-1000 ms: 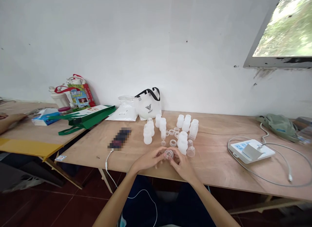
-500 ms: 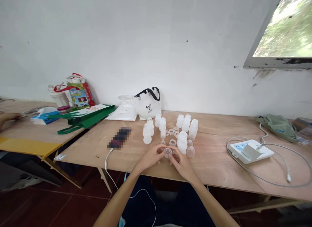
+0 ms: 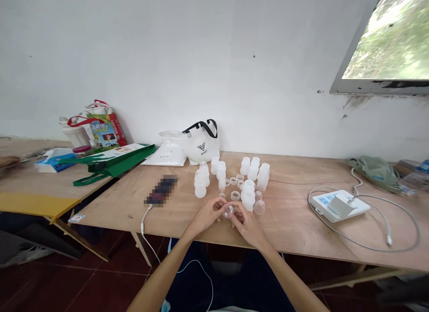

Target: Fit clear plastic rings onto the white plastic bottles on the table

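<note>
Between the fingertips of both hands is a small translucent bottle collar (image 3: 228, 210), a round plastic ring whose details are partly covered by the fingers. My left hand (image 3: 210, 213) pinches it from the left, my right hand (image 3: 244, 219) from the right, just above the table's front part. Beyond the hands stand several frosted white bottles (image 3: 200, 187), in a left group and a right group (image 3: 248, 196). Loose rings (image 3: 235, 196) lie between these groups. A clear dome cap (image 3: 259, 207) rests right of my right hand.
On the wooden table (image 3: 288, 222), a pixelated phone (image 3: 161, 190) with a cable lies left. A white tote bag (image 3: 202, 144) and a white plastic packet (image 3: 167, 152) stand by the wall. Right are a white power strip (image 3: 340, 205) with looped cable and a green cloth bag (image 3: 375, 172).
The collar has tilted slightly between my fingers, and both hands still grip it. The whole view has shifted a little, so the table's things appear farther left.
</note>
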A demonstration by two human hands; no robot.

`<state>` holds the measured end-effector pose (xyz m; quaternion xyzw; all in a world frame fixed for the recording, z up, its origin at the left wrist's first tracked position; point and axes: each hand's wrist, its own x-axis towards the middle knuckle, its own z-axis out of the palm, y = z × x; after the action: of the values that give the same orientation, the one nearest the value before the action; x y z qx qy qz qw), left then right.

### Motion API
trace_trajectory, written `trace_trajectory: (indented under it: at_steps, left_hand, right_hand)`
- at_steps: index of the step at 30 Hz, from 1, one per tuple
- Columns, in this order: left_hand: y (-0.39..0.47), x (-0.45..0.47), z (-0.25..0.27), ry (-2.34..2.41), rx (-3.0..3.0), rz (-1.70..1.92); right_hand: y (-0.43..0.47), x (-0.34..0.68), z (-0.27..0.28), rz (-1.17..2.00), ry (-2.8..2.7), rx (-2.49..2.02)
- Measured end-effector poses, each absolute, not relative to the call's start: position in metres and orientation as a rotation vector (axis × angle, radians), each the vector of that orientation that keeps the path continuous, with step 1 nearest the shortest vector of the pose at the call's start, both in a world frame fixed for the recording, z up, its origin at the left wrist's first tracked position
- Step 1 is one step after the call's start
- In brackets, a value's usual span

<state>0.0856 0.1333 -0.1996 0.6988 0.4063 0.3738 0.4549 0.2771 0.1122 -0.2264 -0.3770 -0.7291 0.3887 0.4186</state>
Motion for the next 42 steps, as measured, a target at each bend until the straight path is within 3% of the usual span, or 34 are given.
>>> trace_trajectory:
  at_steps: [42]
  left_hand:
    - [0.129, 0.087, -0.199, 1.038, 1.792, 0.779]
  right_hand:
    - [0.112, 0.277, -0.226, 0.997, -1.843, -1.005]
